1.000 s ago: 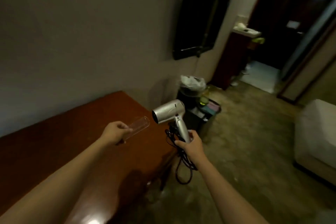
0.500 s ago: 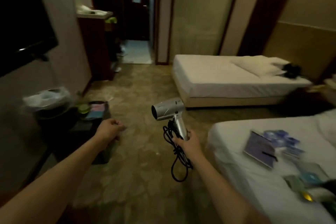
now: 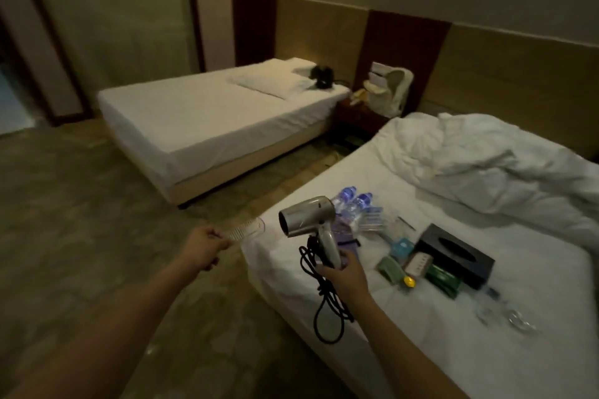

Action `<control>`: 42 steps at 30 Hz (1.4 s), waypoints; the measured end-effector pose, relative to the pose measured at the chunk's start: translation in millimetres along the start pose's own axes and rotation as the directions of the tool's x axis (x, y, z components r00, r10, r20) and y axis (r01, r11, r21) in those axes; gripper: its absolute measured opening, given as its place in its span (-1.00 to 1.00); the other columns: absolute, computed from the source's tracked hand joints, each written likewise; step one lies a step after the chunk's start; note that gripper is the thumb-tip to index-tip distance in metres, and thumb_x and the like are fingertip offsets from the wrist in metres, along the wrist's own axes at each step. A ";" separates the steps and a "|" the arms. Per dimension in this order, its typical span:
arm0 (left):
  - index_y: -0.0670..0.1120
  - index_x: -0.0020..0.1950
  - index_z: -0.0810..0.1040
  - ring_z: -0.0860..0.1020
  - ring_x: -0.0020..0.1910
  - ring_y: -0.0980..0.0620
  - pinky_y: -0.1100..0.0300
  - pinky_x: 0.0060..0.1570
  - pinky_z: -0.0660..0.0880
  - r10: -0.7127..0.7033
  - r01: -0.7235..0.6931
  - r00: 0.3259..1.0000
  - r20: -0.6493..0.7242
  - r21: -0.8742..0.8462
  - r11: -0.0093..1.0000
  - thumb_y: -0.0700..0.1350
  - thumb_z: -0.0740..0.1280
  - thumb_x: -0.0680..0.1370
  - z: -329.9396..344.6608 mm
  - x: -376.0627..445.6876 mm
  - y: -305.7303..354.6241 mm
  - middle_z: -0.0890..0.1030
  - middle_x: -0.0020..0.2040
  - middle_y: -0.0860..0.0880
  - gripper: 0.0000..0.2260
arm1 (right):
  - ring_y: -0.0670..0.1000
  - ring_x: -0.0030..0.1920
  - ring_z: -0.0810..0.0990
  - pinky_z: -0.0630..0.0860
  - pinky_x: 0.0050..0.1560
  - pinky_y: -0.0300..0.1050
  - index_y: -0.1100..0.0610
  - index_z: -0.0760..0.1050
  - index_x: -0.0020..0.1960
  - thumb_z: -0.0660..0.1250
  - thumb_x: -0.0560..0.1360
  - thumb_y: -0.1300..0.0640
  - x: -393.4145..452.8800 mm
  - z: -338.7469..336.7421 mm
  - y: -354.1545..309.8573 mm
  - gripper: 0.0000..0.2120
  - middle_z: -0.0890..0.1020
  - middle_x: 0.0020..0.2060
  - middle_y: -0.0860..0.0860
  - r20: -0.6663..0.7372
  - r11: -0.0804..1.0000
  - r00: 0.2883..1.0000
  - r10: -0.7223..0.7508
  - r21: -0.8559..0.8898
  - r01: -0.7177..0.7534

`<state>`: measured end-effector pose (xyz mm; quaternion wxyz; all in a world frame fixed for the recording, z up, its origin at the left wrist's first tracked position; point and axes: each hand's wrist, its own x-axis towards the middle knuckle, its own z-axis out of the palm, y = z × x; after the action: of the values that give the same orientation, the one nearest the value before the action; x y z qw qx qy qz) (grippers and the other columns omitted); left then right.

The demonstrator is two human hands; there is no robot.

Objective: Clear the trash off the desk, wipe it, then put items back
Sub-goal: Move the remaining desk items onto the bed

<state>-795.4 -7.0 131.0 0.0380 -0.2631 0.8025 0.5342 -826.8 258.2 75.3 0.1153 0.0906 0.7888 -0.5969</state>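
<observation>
Right hand (image 3: 345,275): fingers wrapped round the handle of a silver hair dryer (image 3: 306,216), held up over the near bed's corner, nozzle facing left.
Cord (image 3: 324,295): black, bunched in the same grip, its loops hanging below the hand.
Left hand (image 3: 203,248): fingers pinching one end of a clear plastic comb (image 3: 246,230), which points up and to the right, toward the dryer's nozzle but apart from it.
Near bed (image 3: 421,334): white sheet, with a rumpled white duvet (image 3: 492,165) heaped at its far end.
Items on the near bed: two water bottles with blue caps (image 3: 353,202) lying just behind the dryer; a black tissue box (image 3: 455,254) further right; a green packet (image 3: 390,266), a small light box (image 3: 418,264) and a dark green packet (image 3: 444,278) clustered in front of it; clear glassware (image 3: 505,317), blurred, near the right edge.
Purple item (image 3: 348,233): flat, mostly hidden behind the dryer handle; cannot tell what it is.
Far bed (image 3: 207,120): made up in white, one pillow (image 3: 269,84) at its head, a small black object (image 3: 321,76) beside the pillow.
Nightstand (image 3: 359,115): dark wood, between the two beds, carrying a pale bag (image 3: 395,87).
Floor (image 3: 81,204): patterned carpet, under both arms.
Counter: out of view.
</observation>
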 end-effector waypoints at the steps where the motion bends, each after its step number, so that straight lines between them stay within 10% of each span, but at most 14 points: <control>1: -0.15 -0.18 0.46 0.34 -0.49 0.02 0.31 -0.57 0.23 0.009 -0.010 0.999 0.036 0.025 1.000 -0.23 0.33 0.54 15.4 15.4 7.3 0.49 -0.27 -0.11 -0.89 | 0.16 -0.05 0.60 0.59 -0.01 0.15 0.14 0.38 0.20 0.54 0.34 0.17 15.9 -7.4 6.2 -0.48 0.53 -0.09 0.04 -0.031 1.000 0.999 0.029 0.010 -0.028; 19: -0.19 -0.19 0.46 0.47 -0.41 -0.01 0.27 -0.52 0.31 -0.373 0.340 0.891 0.260 0.165 0.926 -0.19 0.30 0.58 260.2 266.1 81.1 0.56 -0.20 -0.11 -0.84 | 0.15 -0.13 0.62 0.59 -0.05 0.19 0.07 0.36 0.13 0.53 0.34 0.13 285.3 -100.4 109.3 -0.53 0.55 -0.14 0.05 -0.169 0.896 0.880 0.445 0.085 -0.437; 42: -0.19 -0.29 0.44 0.37 -0.74 0.11 0.38 -0.58 0.27 -0.652 0.563 0.700 0.293 0.336 0.755 -0.26 0.22 0.58 436.8 418.0 -29.4 0.48 -0.48 -0.13 -0.77 | 0.05 -0.04 0.53 0.47 -0.08 -0.09 0.16 0.36 0.26 0.50 0.37 0.18 435.9 -75.6 223.3 -0.47 0.54 -0.02 0.07 -0.107 0.869 0.884 0.455 -0.166 -0.467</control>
<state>-1236.8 208.1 -222.8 0.4019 -0.3960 0.6988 0.4397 -1186.9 393.9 -237.0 0.2370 0.2841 0.8000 -0.4723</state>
